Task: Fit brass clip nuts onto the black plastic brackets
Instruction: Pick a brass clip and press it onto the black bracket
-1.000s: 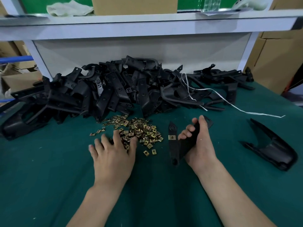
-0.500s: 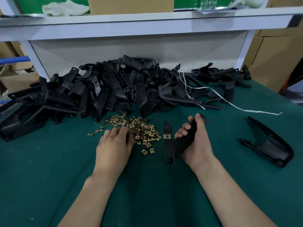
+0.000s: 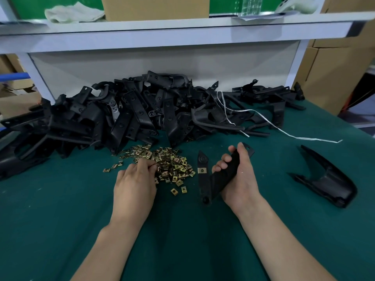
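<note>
My right hand (image 3: 238,177) grips a black V-shaped plastic bracket (image 3: 215,179) just above the green table. One brass clip nut (image 3: 202,170) sits on the bracket's left arm. A heap of loose brass clip nuts (image 3: 168,163) lies left of the bracket. My left hand (image 3: 135,185) rests at the heap's left edge, its fingertips curled into the nuts. Whether it pinches a nut is hidden by the fingers.
A big pile of black brackets (image 3: 132,116) fills the back of the green table (image 3: 60,220), with a white strap (image 3: 284,132) trailing off to the right. A single black part (image 3: 328,179) lies at the right. A white shelf (image 3: 162,31) hangs overhead, cardboard boxes (image 3: 334,67) beyond.
My left hand went from lying flat with spread fingers to curled, fingertips digging into the nut heap. My right hand holds the bracket much as before.
</note>
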Tool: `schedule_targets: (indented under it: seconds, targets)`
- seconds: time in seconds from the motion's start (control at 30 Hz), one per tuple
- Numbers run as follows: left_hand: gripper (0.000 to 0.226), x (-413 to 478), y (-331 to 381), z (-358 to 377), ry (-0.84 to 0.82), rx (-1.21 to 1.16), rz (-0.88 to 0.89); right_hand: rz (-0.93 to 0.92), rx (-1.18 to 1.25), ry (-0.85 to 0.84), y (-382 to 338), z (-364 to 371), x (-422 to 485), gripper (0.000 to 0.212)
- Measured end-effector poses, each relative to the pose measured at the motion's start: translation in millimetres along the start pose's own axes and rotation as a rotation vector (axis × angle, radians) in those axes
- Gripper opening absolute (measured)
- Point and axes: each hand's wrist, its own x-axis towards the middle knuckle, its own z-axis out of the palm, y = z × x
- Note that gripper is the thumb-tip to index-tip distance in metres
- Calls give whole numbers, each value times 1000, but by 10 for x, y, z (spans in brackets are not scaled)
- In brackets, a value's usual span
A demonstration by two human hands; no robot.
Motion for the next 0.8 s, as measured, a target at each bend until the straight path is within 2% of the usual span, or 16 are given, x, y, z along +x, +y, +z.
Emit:
schedule_targets:
  seconds: [0.2, 0.4, 0.5, 0.57, 0.7, 0.8]
  targets:
    - [9, 4, -26, 7, 66, -37, 30, 7, 14, -3, -9, -1, -2, 27]
    - [16, 19, -51, 10, 39, -26, 31, 15, 24, 1, -16, -6, 3, 27]
    - [13, -1, 28, -71, 103, -56, 56, 12, 22, 3, -19, -6, 5, 27]
    - [12, -59, 136, -149, 123, -147, 57, 9, 21, 6, -20, -6, 8, 27]
    - [9, -216, 356, -261, 10, -391, 80, 9, 23, 9, -24, -5, 12, 27]
    - [10, -279, 486, -273, -86, -631, -9, 7, 26, 8, -21, -9, 13, 27]
